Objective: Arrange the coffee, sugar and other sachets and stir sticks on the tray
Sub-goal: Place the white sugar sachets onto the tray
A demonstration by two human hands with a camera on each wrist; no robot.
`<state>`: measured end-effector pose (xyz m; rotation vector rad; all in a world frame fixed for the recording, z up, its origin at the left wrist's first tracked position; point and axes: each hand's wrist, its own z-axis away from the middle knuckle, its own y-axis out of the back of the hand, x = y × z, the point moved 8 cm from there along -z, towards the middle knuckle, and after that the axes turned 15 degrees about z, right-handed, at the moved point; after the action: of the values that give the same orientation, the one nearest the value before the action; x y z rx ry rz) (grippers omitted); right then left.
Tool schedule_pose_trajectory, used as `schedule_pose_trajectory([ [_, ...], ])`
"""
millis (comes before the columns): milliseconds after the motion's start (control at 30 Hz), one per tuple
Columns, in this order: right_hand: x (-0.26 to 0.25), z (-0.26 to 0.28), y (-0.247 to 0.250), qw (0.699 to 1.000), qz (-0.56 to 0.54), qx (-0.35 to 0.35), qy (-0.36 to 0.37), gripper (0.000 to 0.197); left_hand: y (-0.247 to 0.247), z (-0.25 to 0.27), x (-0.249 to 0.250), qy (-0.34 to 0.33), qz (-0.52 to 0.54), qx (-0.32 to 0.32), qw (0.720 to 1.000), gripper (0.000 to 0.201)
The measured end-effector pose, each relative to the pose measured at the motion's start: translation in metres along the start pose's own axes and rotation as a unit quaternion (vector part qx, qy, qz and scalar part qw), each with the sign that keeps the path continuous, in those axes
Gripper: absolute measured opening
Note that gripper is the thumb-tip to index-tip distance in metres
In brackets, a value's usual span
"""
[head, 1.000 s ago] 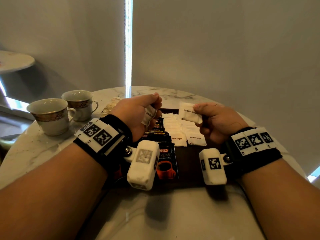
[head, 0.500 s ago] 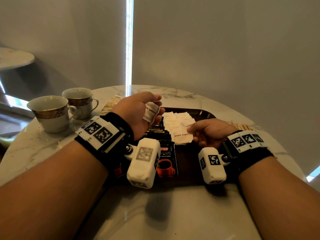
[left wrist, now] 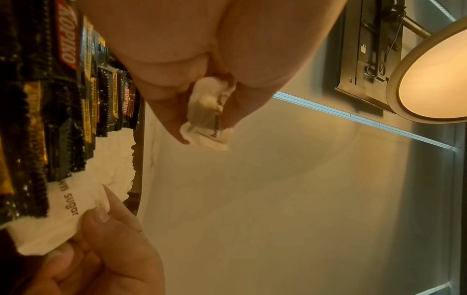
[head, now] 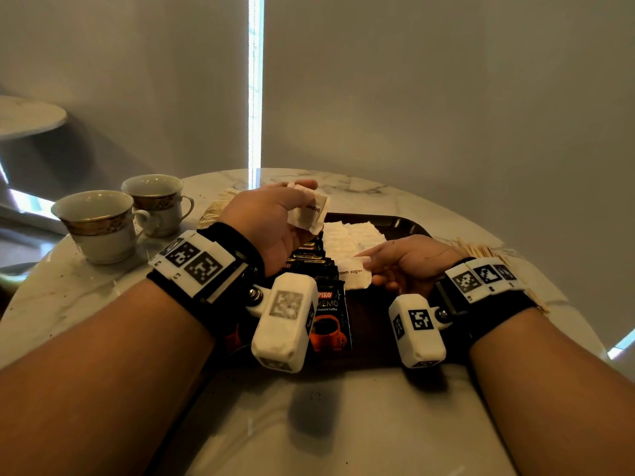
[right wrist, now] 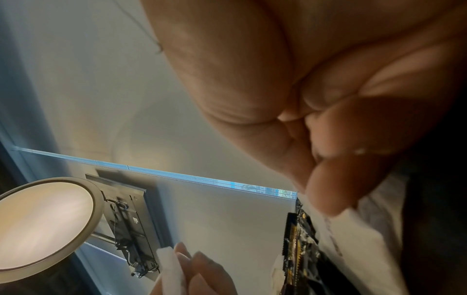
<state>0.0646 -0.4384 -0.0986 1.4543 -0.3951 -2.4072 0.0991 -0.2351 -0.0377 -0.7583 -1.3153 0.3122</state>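
Right now the right hand (head: 409, 266) pinches a brown sugar sachet (head: 354, 277) by its right edge, thumb and fingers closed on it, low over the dark tray (head: 398, 223), just right of the coffee sachets (head: 328, 312). Left hand (head: 275, 225) is raised above the tray's far-left part, fingers curled round another brown sugar packet (head: 309, 211). White sachets (head: 350, 237) fill the far middle; the tray's near-right area shows bare, stir sticks (head: 481, 250) off its right rim.

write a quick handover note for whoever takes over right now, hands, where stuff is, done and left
Left hand: raised over the tray, gripping spare brown sugar sachets.
Right hand: pinching one brown sugar sachet at the near end of the white sachet row.
Done: coffee sachets and most sugar laid in rows on the tray.
Left: release this sachet, place the left hand's ones, then the stir sticks lying on the table right of the tray.
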Motion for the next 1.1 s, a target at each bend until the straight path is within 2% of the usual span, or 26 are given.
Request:
schedule_pose_trajectory([
  [267, -0.006, 0.007, -0.003, 1.0, 0.007, 0.005, 0.009, 0.025, 0.003, -0.002, -0.001, -0.013, -0.003, 0.009, 1.0, 0.024],
  [400, -0.009, 0.012, -0.002, 1.0, -0.009, 0.006, 0.011, 0.018, -0.001, 0.0, -0.002, -0.008, 0.015, -0.001, 1.0, 0.019],
  [600, -0.013, 0.016, 0.004, 0.998, -0.04, 0.043, 0.023, 0.019, -0.004, 0.002, -0.001, 0.004, 0.014, -0.017, 1.0, 0.029],
  [667, -0.015, 0.016, 0.007, 0.996, -0.054, 0.065, 0.042, 0.017, -0.004, 0.002, -0.001, 0.003, 0.016, -0.015, 1.0, 0.029],
  [800, -0.027, 0.022, 0.015, 0.983, -0.108, 0.108, 0.106, 0.017, -0.003, 0.001, -0.001, -0.002, -0.006, -0.015, 1.0, 0.011],
  [900, -0.044, 0.033, 0.007, 0.974, -0.139, 0.075, 0.165, 0.027, -0.003, -0.001, -0.002, -0.005, -0.035, -0.018, 0.999, 0.007],
  [1000, -0.058, 0.042, -0.009, 0.972, -0.11, 0.037, 0.205, 0.044, -0.004, 0.0, -0.003, -0.008, -0.04, -0.025, 0.999, 0.007],
  [1100, -0.064, 0.045, -0.017, 0.969, -0.096, 0.044, 0.221, 0.032, -0.008, 0.002, -0.004, -0.009, -0.029, -0.038, 0.999, 0.009],
])
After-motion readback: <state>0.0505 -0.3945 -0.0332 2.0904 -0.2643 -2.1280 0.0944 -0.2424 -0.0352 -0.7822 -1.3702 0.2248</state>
